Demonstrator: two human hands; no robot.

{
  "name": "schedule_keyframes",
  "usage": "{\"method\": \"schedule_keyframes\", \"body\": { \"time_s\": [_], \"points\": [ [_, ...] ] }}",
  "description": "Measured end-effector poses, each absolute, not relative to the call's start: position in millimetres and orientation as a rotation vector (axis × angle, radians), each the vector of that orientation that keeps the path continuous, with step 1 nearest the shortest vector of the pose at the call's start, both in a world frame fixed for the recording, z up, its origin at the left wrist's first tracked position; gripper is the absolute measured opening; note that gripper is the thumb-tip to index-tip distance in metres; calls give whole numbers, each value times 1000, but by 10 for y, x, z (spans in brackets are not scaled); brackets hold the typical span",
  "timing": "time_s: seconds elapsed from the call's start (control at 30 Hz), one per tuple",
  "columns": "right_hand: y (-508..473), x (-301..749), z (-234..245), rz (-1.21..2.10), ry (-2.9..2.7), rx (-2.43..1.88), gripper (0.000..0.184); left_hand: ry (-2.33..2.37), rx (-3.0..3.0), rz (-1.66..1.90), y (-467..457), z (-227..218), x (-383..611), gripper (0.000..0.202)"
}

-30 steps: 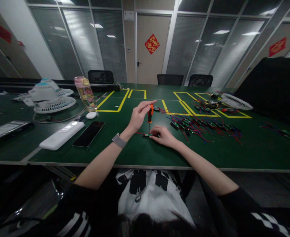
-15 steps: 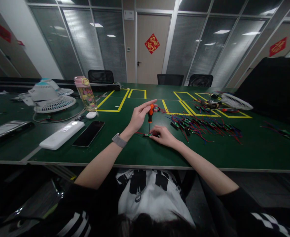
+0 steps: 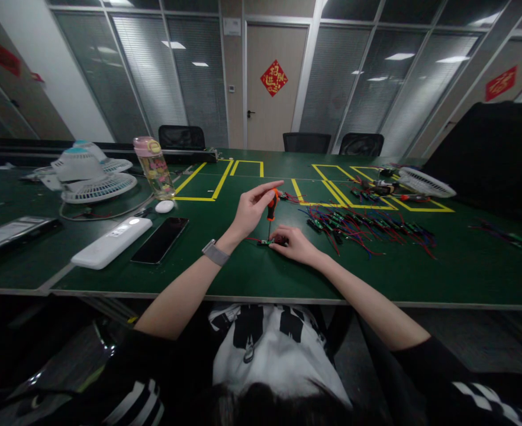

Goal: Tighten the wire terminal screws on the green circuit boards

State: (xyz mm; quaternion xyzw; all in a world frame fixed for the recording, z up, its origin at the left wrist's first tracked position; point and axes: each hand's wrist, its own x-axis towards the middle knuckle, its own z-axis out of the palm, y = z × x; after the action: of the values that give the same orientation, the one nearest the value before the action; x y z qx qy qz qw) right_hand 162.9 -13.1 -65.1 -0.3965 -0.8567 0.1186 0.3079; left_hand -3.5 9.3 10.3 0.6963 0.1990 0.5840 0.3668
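My left hand (image 3: pixel 253 207) is closed on the orange and black handle of a screwdriver (image 3: pixel 271 208), its index finger stretched out over the top. The screwdriver stands nearly upright, and its shaft reaches down to a small green circuit board (image 3: pixel 264 242) on the table. With the fingertips of my right hand (image 3: pixel 294 244) I pinch that board from the right; part of it is hidden under the fingers. A red wire runs out from the board's left end. Just beyond the screwdriver lies another small board with red wires (image 3: pixel 284 195).
Several wired circuit boards (image 3: pixel 367 223) lie in a tangle to the right. On the left are a black phone (image 3: pixel 160 240), a white power bank (image 3: pixel 111 242), a round white case (image 3: pixel 164 206), a drink bottle (image 3: pixel 154 168) and a white fan (image 3: pixel 93 186). Yellow tape (image 3: pixel 194 199) marks the green table.
The screwdriver's handle has turned slightly and leans a touch more to the right, with my left fingers shifted on it. My right hand and the board have stayed in place.
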Motion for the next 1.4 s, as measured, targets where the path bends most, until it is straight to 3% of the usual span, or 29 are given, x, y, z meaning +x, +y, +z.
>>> {"method": "schedule_keyframes", "body": {
  "time_s": [0.37,0.63,0.8,1.07,1.27,1.4],
  "points": [
    [-130,1626,-649,328,-2253,-1060,10,465,1785,1458,80,111,-30,30],
    [-132,1628,-649,321,-2260,-1040,11,604,1843,1570,69,120,-42,20],
    [-128,1629,-645,308,-2263,-1043,10,486,1766,1489,89,116,-36,28],
    [-125,1629,-655,304,-2275,-1049,10,618,1850,1598,61,124,-43,19],
    [-118,1631,-664,321,-2264,-1040,10,475,1789,1463,121,94,-37,30],
    [-119,1629,-667,319,-2262,-1045,10,509,1802,1516,75,107,-29,24]
  ]
}}
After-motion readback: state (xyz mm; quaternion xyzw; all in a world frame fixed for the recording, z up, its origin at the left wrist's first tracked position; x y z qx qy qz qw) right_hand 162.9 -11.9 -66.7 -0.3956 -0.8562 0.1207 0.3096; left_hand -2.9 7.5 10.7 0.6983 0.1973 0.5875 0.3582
